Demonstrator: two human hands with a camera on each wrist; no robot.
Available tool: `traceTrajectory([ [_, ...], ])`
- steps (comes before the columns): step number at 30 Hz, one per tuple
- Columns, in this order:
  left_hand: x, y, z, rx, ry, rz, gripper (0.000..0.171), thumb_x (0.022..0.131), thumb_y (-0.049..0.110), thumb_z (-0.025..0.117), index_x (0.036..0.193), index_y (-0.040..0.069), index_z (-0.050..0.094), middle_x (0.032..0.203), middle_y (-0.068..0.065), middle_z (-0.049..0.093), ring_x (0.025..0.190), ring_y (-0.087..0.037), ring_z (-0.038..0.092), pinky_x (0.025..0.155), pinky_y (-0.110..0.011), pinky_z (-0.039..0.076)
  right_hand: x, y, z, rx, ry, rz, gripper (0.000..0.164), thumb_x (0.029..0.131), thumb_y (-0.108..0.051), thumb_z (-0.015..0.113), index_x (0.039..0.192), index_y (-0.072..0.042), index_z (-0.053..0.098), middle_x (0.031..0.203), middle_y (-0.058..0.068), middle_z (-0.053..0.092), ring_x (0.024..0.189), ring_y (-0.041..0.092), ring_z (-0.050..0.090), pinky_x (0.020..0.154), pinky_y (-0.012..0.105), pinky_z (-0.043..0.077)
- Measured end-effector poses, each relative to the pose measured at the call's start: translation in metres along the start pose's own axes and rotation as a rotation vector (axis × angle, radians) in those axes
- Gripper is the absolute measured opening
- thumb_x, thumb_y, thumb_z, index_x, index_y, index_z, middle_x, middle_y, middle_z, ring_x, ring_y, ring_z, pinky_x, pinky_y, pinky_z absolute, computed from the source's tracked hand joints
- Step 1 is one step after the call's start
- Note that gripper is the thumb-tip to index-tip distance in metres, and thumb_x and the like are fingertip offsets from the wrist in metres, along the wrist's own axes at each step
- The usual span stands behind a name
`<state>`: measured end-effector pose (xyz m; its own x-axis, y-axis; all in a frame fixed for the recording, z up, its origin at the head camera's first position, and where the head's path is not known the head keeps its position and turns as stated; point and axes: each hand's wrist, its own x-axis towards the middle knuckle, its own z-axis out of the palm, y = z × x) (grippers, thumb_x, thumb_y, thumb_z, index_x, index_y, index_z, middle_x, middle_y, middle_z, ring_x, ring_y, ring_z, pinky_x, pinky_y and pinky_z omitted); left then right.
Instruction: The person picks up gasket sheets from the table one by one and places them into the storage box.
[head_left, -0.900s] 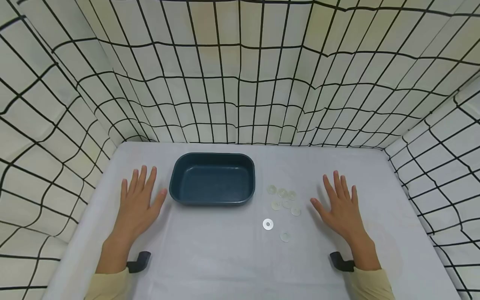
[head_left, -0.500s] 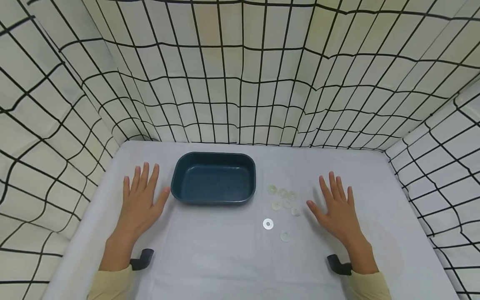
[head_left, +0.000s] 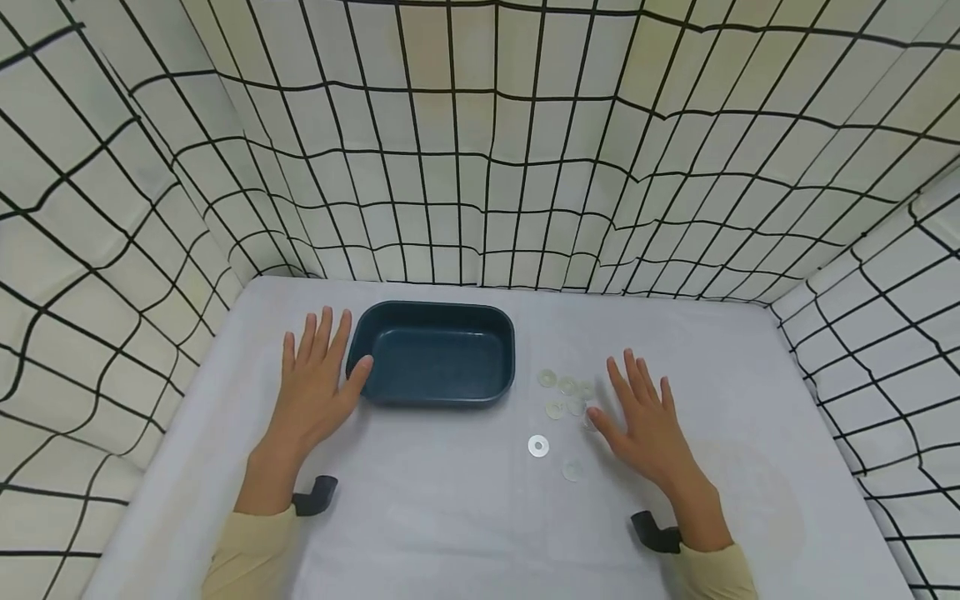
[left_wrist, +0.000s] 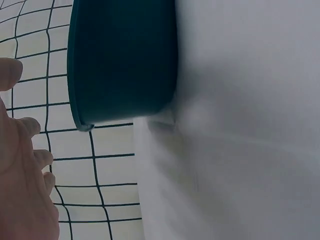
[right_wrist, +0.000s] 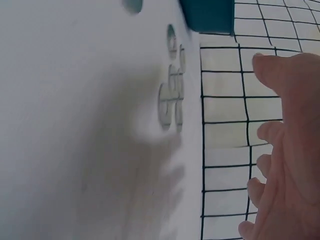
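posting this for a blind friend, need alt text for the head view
An open left hand hovers by a blue tray, and an open right hand by a cluster of pale discs, over a white table. A silvery ring and another disc lie nearer the person; gridded walls enclose the back and sides.

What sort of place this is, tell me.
Probably a work booth of some kind: black-gridded pale walls stand on three sides of a white-covered table, and a dark blue tray sits on it.
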<state>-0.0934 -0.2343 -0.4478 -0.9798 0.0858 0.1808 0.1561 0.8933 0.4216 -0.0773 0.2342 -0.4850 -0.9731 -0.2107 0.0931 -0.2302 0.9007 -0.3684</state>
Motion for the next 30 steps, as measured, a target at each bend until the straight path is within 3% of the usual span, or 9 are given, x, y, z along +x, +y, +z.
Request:
traceTrajectory([
  [6, 0.012, 0.012, 0.017, -0.026, -0.02, 0.012, 0.081, 0.11, 0.053, 0.044, 0.172, 0.013, 0.012, 0.179, -0.02, 0.009, 0.168, -0.041, 0.002, 0.135, -0.065, 0.0, 0.01, -0.021, 0.003, 0.027, 0.018, -0.049, 0.079, 0.097, -0.041, 0.074, 0.163, -0.012, 0.042, 0.177, 0.016, 0.023, 0.163, 0.044, 0.025, 0.13, 0.073, 0.017],
  [14, 0.022, 0.012, 0.038, -0.087, -0.044, 0.004, 0.088, 0.107, 0.053, 0.052, 0.172, 0.01, 0.01, 0.179, -0.021, 0.009, 0.167, -0.042, 0.005, 0.136, -0.062, 0.012, 0.014, -0.041, 0.01, 0.093, -0.007, -0.124, 0.065, 0.096, -0.032, 0.078, 0.153, -0.007, 0.056, 0.168, 0.021, 0.042, 0.151, 0.044, 0.047, 0.123, 0.068, 0.039],
  [22, 0.022, 0.008, 0.044, -0.083, 0.007, -0.005, 0.09, 0.104, 0.048, 0.06, 0.171, 0.009, 0.015, 0.177, -0.023, 0.016, 0.165, -0.045, 0.016, 0.134, -0.063, 0.019, 0.026, -0.055, 0.006, 0.107, -0.033, -0.048, 0.056, 0.097, -0.031, 0.077, 0.145, -0.006, 0.063, 0.152, 0.02, 0.059, 0.139, 0.041, 0.06, 0.114, 0.06, 0.053],
  [30, 0.017, 0.002, 0.04, -0.092, -0.048, -0.042, 0.099, 0.101, 0.053, 0.063, 0.171, 0.006, 0.011, 0.179, -0.02, 0.012, 0.163, -0.046, 0.02, 0.13, -0.067, 0.026, 0.028, -0.048, 0.011, 0.107, -0.053, 0.006, 0.043, 0.094, -0.022, 0.081, 0.132, -0.004, 0.071, 0.13, 0.015, 0.07, 0.119, 0.031, 0.07, 0.1, 0.049, 0.061],
])
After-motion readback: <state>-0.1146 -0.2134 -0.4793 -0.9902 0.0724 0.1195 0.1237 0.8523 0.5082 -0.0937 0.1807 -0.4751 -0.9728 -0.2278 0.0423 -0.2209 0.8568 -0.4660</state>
